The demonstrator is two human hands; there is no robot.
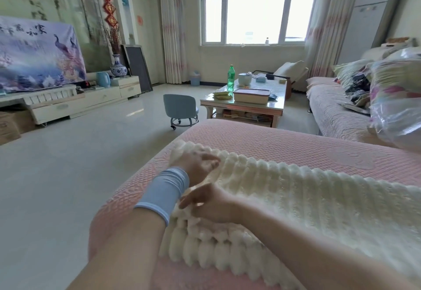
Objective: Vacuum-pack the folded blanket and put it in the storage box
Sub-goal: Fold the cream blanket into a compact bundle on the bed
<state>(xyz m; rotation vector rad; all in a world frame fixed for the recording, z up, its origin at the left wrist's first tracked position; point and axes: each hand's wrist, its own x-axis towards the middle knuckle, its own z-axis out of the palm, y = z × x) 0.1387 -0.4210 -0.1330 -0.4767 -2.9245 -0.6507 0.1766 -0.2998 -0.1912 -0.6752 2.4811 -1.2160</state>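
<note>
Cream ribbed plush blanket (307, 198) lies in a long band on the pink quilted sofa cover (296, 143). Its long axis runs from its left end, just ahead of the person, away to the right and out of frame. Both hands are at that left end. The right hand (209, 203) lies over the near corner, fingers stretched out and holding nothing. The left hand (196, 164), past a pale blue sleeve (166, 191), rests on the far corner, too blurred to tell whether its fingers pinch the pile. By the look of it, the blanket still needs folding smaller, and the next fold would carry this end rightward along its length. Further right, a clear plastic bag (396, 107) stuffed with bedding sits on the sofa. Beyond it stands a glass-topped coffee table (278, 89). No storage box can be picked out.
</note>
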